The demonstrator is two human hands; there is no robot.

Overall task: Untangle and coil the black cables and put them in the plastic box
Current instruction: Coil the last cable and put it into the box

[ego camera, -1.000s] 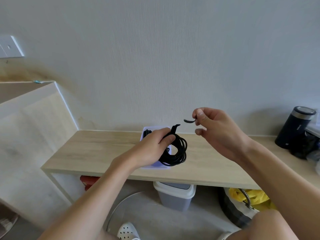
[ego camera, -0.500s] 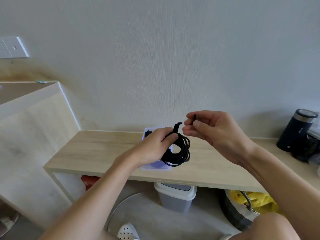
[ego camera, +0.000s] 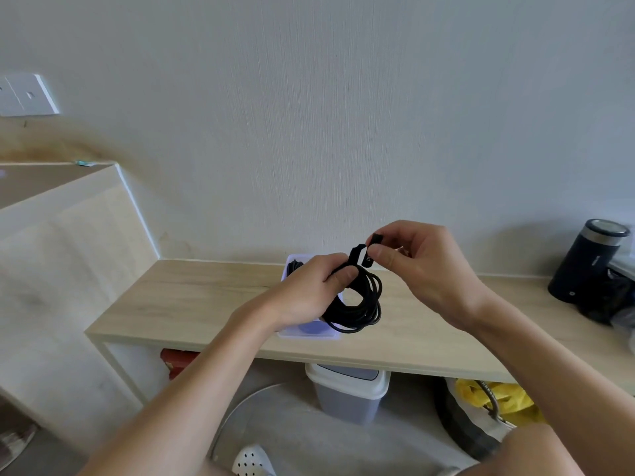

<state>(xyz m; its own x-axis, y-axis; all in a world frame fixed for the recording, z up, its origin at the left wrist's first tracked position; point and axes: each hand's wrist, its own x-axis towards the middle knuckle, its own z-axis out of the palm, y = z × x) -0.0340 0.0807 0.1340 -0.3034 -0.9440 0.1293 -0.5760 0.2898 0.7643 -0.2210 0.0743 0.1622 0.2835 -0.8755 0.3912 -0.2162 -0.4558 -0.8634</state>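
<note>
Black cable coil (ego camera: 360, 304) hangs off the worktop (ego camera: 206, 297), over the near end of the plastic box (ego camera: 311, 334), probably so it can drop straight in once bound. Left hand (ego camera: 305, 290): fingers curled round the coil's upper left side, thumb pressing the loops so they cannot spring apart. Right hand (ego camera: 422, 266), just above and to the right of it: thumb and forefinger clamped on the tip of a flat black strap (ego camera: 356, 253) rising from the bundle, other fingers loosely curled.
</note>
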